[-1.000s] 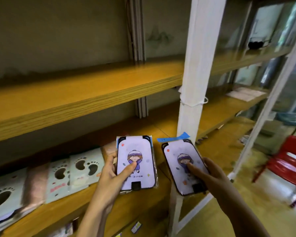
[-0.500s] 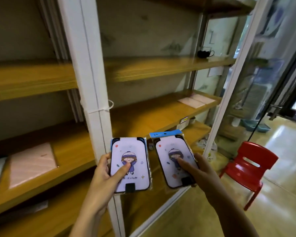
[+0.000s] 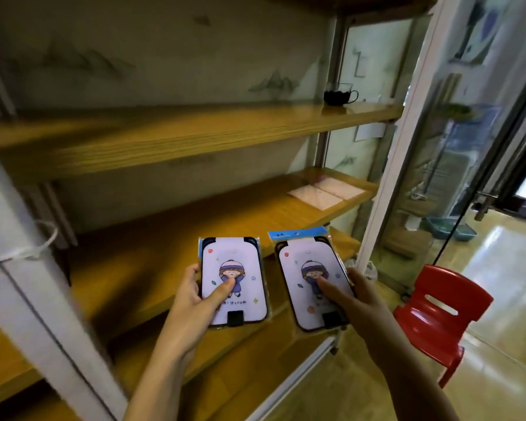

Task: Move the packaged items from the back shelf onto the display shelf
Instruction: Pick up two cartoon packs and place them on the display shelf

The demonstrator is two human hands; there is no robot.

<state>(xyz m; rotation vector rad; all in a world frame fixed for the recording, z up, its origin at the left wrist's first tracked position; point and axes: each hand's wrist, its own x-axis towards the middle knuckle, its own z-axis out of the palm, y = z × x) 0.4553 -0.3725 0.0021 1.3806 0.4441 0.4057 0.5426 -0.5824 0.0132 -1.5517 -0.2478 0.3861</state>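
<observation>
Head cam: left hand (image 3: 195, 302) grips one packaged item (image 3: 234, 279) and right hand (image 3: 351, 299) grips another (image 3: 312, 279), side by side in front of the wooden shelf (image 3: 152, 253), thumbs on the cartoon fronts. Fingers behind the packs are hidden. Shelf's left end is motion-blurred, and the print under the cartoon is unreadable.
</observation>
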